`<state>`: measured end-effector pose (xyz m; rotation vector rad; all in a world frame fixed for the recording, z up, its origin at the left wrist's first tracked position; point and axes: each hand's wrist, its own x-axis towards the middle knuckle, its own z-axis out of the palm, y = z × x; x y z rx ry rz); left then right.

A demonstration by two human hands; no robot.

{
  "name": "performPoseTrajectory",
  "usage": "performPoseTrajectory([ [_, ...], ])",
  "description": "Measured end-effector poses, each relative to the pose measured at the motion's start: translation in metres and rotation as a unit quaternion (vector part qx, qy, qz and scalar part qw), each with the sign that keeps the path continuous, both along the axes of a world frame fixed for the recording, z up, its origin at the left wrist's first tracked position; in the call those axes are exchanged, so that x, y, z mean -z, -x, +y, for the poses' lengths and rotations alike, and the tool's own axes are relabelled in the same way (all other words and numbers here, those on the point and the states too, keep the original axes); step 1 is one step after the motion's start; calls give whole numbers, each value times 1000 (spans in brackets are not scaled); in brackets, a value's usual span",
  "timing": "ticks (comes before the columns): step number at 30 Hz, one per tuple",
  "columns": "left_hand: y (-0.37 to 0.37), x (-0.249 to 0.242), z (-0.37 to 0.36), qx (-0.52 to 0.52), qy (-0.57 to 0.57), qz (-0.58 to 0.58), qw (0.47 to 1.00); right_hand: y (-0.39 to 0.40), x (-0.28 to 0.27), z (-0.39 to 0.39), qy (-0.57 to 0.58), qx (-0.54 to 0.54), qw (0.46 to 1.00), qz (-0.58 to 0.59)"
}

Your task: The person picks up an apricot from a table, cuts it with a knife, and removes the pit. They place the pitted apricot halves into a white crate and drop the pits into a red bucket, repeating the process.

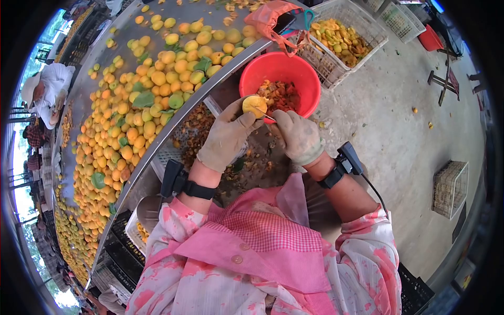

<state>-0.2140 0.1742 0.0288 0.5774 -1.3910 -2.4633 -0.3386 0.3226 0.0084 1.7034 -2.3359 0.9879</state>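
My left hand [227,135], in a pale glove, holds a yellow-orange fruit [254,106] between thumb and fingers. My right hand [297,137], gloved too, is closed on a thin tool [266,116] whose tip touches the fruit. Both hands are over the near edge of a red basin [307,79], which has dark orange and red scraps inside. To the left, many yellow-orange fruits [159,78] with a few green leaves lie on a metal table [126,23].
A white crate [326,77] of cut fruit stands beyond the basin, beside an orange bag [268,20] on the table's edge. Scraps [197,128] lie below the table edge. At right are an empty crate [450,189] and a stool [446,83]. Another person [51,86] is at far left.
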Motion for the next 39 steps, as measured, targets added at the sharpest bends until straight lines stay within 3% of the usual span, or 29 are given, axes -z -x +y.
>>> performPoseTrajectory([
  [4, -4, -4, 2, 12, -4, -3, 1000, 6, 10, 2, -7, -17, 1000, 20],
  [6, -6, -7, 2, 32, 66, -37, 997, 7, 11, 4, -8, -16, 1000, 21],
  [13, -5, -17, 8, 17, 32, -23, 999, 8, 10, 5, 15, -15, 999, 50],
  [16, -6, -15, 5, 36, 7, -42, 998, 15, 13, 7, 9, -17, 997, 73],
  [18, -7, -12, 2, 47, -124, -41, 990, 16, 12, 7, 4, -20, 996, 87],
  [22, -5, -7, 3, 68, -148, -15, 987, 15, 15, 7, -5, -14, 996, 88],
  [23, -5, -12, 7, 66, -29, -21, 997, 15, 15, 6, -8, -11, 996, 90],
  [25, -2, -14, 11, 63, 90, -26, 994, 16, 13, 6, -4, -9, 996, 94],
  [30, 4, 0, 9, 58, -23, -82, 995, 32, 21, 6, -16, -14, 991, 133],
  [31, 4, -6, 12, 59, -24, -81, 995, 41, 27, 5, -79, 29, 990, 116],
  [32, 3, -15, 15, 57, -20, -76, 995, 48, 32, 5, -141, 72, 983, 97],
  [34, 3, -20, 14, 55, -15, -70, 996, 56, 35, 7, -152, 104, 982, 50],
  [35, 2, -19, 11, 57, 87, -56, 993, 59, 36, 7, -118, 102, 988, 16],
  [37, 0, -17, 9, 59, 187, -41, 980, 57, 32, 7, -85, 100, 991, -18],
  [39, -1, -17, 7, 65, 128, -9, 990, 48, 24, 7, -56, 74, 993, -72],
])
